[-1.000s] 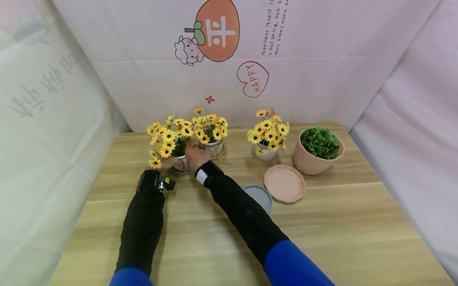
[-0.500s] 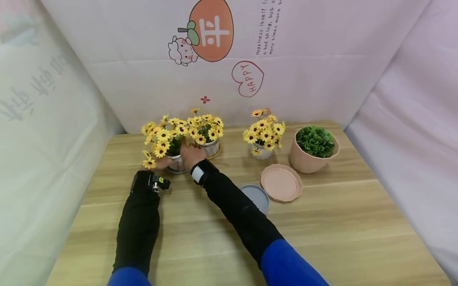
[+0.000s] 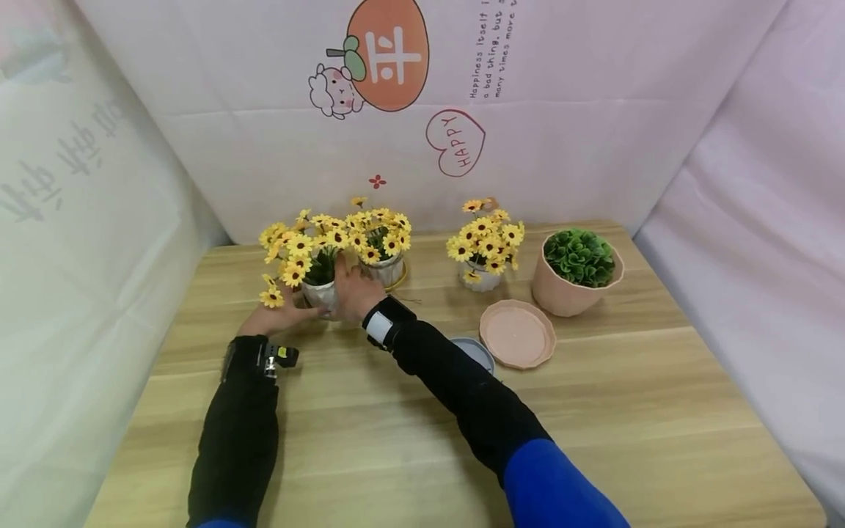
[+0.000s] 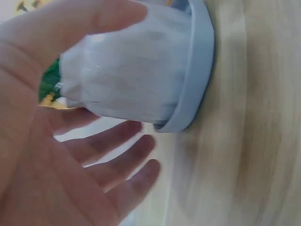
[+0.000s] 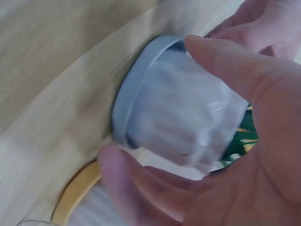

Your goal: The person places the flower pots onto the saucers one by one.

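Observation:
A whitish flowerpot [image 3: 320, 295] of yellow daisy-like flowers [image 3: 297, 249] stands at the back left of the table. In the left wrist view its base sits in a blue-grey saucer [image 4: 200, 70]. My left hand [image 3: 276, 317] is at its left side, thumb across the pot in the wrist view and fingers spread apart, loosely extended. On the other side, my right hand [image 3: 359, 292] surrounds the pot with thumb and fingers wide apart. Its thumb tip lies by the saucer rim [image 5: 123, 103] in the right wrist view; the index fingertip is near the opposite edge.
Just right of it, another flowerpot [image 3: 386, 271] stands in a yellow saucer [image 5: 77, 188]. Further right are a third potted flower [image 3: 485, 275] and a pink pot [image 3: 568, 293] with a green plant. A pink saucer [image 3: 518, 334] and a grey saucer [image 3: 477, 353] lie in front.
My left hand has drawn back left and toward me, its thumb now showing beside the pot. The right hand has shifted slightly rightward. More of the pot is visible.

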Demonstrator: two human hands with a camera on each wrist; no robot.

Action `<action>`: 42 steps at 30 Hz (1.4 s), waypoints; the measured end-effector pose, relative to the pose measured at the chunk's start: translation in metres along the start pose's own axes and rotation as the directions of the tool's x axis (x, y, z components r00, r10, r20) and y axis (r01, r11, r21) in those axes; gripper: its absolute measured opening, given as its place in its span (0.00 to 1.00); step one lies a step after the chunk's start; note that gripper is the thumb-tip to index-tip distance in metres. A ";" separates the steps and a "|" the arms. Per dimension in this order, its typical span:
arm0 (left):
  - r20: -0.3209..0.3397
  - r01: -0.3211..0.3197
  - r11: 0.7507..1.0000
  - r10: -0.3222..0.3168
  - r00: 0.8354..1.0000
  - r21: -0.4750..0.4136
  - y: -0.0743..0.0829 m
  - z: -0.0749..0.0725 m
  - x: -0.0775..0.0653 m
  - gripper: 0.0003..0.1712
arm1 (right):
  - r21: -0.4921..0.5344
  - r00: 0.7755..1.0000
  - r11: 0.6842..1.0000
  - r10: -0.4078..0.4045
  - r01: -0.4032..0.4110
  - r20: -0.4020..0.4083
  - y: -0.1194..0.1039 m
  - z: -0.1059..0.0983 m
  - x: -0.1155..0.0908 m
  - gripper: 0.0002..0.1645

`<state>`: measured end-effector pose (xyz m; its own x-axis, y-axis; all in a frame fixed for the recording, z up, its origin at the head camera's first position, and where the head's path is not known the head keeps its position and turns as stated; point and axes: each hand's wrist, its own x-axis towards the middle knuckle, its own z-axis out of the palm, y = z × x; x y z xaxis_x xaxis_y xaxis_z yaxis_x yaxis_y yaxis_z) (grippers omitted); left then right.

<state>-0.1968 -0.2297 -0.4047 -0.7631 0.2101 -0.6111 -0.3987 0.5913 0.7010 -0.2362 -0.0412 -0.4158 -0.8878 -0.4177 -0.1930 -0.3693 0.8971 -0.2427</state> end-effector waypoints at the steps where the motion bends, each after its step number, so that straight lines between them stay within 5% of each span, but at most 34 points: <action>1: -0.025 -0.009 0.998 0.010 1.000 0.064 -0.007 -0.001 0.005 0.62 | 0.021 1.000 1.000 -0.018 0.018 0.007 0.001 -0.002 -0.006 0.71; 2: -0.074 0.003 0.961 0.018 0.997 0.277 -0.010 -0.001 0.007 0.65 | 0.043 0.999 0.998 -0.039 0.038 0.015 0.002 -0.003 -0.012 0.71; 3: -0.148 0.010 0.947 0.040 0.988 0.322 -0.011 0.001 0.006 0.73 | 0.065 0.998 0.996 -0.061 0.060 0.023 0.004 -0.005 -0.017 0.71; 7: -0.176 -0.091 0.885 0.190 0.966 0.456 -0.021 0.006 0.007 0.76 | 0.182 0.988 0.972 -0.151 0.147 0.012 0.013 -0.007 -0.039 0.74; 12: -0.164 -0.283 0.852 0.386 0.908 0.439 -0.021 0.023 -0.006 0.62 | 0.225 0.975 0.949 -0.222 0.219 -0.014 0.030 -0.006 -0.065 0.76; 18: -0.090 -0.372 0.821 0.450 0.888 0.434 -0.015 0.061 -0.015 0.58 | 0.246 0.989 0.961 -0.141 0.129 0.033 0.062 -0.012 -0.105 0.71; 24: -0.005 -0.525 0.786 0.557 0.831 0.328 -0.008 0.111 -0.010 0.58 | 0.315 0.999 0.948 -0.051 0.051 -0.007 0.111 -0.020 -0.145 0.67; 28: 0.040 -0.595 0.738 0.617 0.786 0.318 0.003 0.140 -0.001 0.60 | 0.323 0.997 0.945 -0.025 0.046 -0.070 0.148 -0.024 -0.160 0.61; 32: 0.069 -0.616 0.718 0.632 0.772 0.324 0.014 0.165 0.011 0.64 | 0.219 0.995 0.975 -0.008 0.030 -0.097 0.180 -0.026 -0.163 0.32; 36: 0.100 -0.629 0.709 0.635 0.766 0.319 0.024 0.184 0.023 0.67 | 0.267 0.994 0.963 0.063 -0.036 -0.095 0.205 -0.024 -0.157 0.41; 39: 0.118 -0.650 0.690 0.652 0.749 0.318 0.030 0.196 0.033 0.69 | 0.424 0.982 0.897 0.171 -0.121 -0.080 0.219 -0.021 -0.148 0.68; 42: 0.133 -0.669 0.676 0.666 0.734 0.310 0.038 0.206 0.041 0.70 | 0.460 0.975 0.878 0.197 -0.131 -0.099 0.234 -0.020 -0.137 0.74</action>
<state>-0.1379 -0.0382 -0.4790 -0.7579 0.6516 -0.0313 0.3985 0.5003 0.7687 -0.2064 0.2290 -0.4273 -0.9660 -0.2161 -0.1422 -0.0816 0.7763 -0.6251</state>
